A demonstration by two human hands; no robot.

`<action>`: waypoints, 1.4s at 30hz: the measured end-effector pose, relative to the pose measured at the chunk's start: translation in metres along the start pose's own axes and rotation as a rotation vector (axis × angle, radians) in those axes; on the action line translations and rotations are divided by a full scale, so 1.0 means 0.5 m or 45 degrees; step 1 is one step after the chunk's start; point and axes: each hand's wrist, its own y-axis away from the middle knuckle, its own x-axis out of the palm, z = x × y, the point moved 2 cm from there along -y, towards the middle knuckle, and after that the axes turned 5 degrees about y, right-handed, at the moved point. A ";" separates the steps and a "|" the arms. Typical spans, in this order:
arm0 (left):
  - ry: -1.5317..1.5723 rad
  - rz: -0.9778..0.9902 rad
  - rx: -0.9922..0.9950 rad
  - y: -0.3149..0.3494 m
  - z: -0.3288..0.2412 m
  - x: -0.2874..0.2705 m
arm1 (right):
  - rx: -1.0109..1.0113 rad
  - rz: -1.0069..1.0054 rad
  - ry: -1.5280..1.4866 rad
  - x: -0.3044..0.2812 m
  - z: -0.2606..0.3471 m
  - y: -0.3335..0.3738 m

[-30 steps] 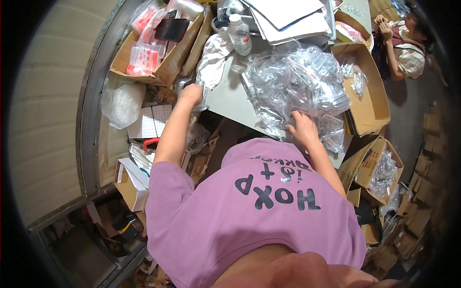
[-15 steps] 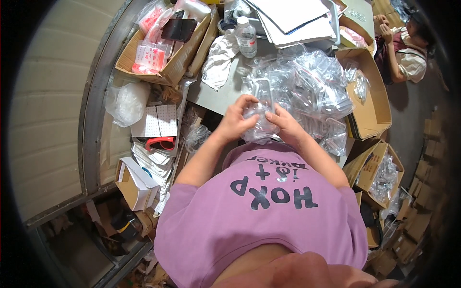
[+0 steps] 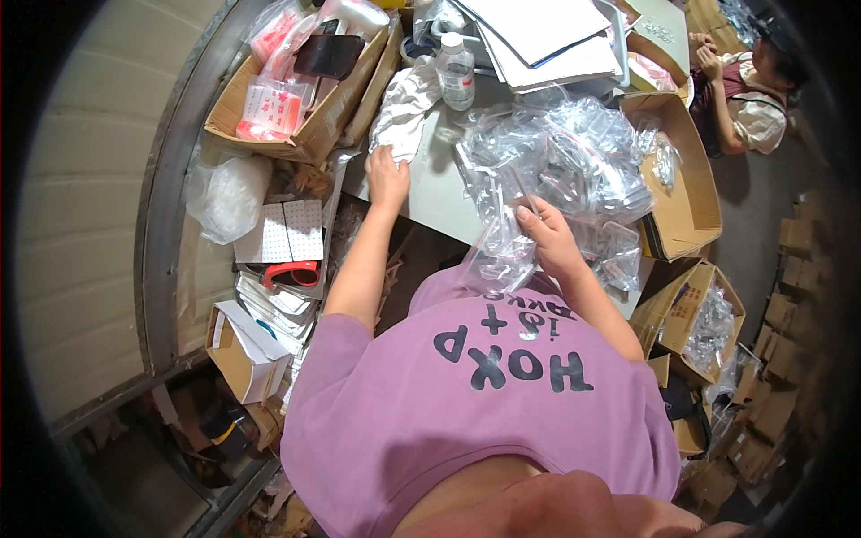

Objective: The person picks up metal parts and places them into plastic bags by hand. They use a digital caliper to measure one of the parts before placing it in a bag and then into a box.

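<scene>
My right hand grips a clear plastic bag by its right side, in front of my shirt. Clear pieces show inside the bag, but their kind is hard to make out. My left hand rests its outstretched fingers on the near end of a crumpled white cloth at the table's left side. A heap of filled clear bags lies just beyond my right hand.
A water bottle stands beside the cloth. At the left, a cardboard box holds bags and a dark phone. An open carton borders the heap. Papers lie at the back. Another person sits at far right.
My left hand has let go of the clear bag and moved left and away onto the white cloth. My right hand keeps the bag, which now hangs more spread out.
</scene>
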 end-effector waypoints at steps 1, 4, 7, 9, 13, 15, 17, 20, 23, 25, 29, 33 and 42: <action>-0.124 0.000 -0.073 -0.002 0.023 0.009 | 0.001 -0.003 0.005 -0.001 0.000 0.001; -0.183 0.105 -0.137 -0.005 0.054 0.016 | 0.080 0.035 -0.177 -0.005 -0.003 0.002; -0.177 -0.016 -0.036 -0.015 0.048 0.006 | 0.094 0.049 -0.210 -0.003 -0.006 -0.002; 0.040 -0.179 0.293 -0.035 0.011 -0.029 | 0.084 0.007 -0.196 -0.005 -0.009 -0.004; 0.327 0.490 0.293 -0.003 -0.053 -0.059 | 0.112 -0.041 -0.217 -0.011 -0.014 -0.006; 0.031 0.515 0.365 0.045 -0.071 -0.053 | 0.108 -0.082 -0.211 -0.014 -0.014 -0.007; -0.013 0.568 0.291 0.051 -0.074 -0.035 | 0.108 -0.085 -0.196 -0.013 -0.012 -0.010; -0.035 0.134 0.253 0.038 -0.075 0.009 | 0.118 -0.086 -0.177 -0.014 -0.015 -0.016; -0.251 0.378 0.189 0.022 -0.073 0.077 | 0.148 -0.078 -0.177 -0.006 -0.017 -0.023; -0.433 0.603 0.130 0.021 -0.058 0.091 | 0.164 -0.079 -0.185 -0.001 -0.022 -0.029; -0.300 0.627 0.138 0.008 -0.030 0.092 | 0.213 -0.101 -0.164 -0.015 -0.039 -0.043; 0.658 -0.061 -0.094 0.008 0.003 0.005 | 0.293 -0.111 -0.077 -0.028 -0.076 -0.071; 1.841 -0.065 -1.252 0.130 -0.022 -0.044 | 0.182 -0.028 0.216 0.051 -0.074 -0.261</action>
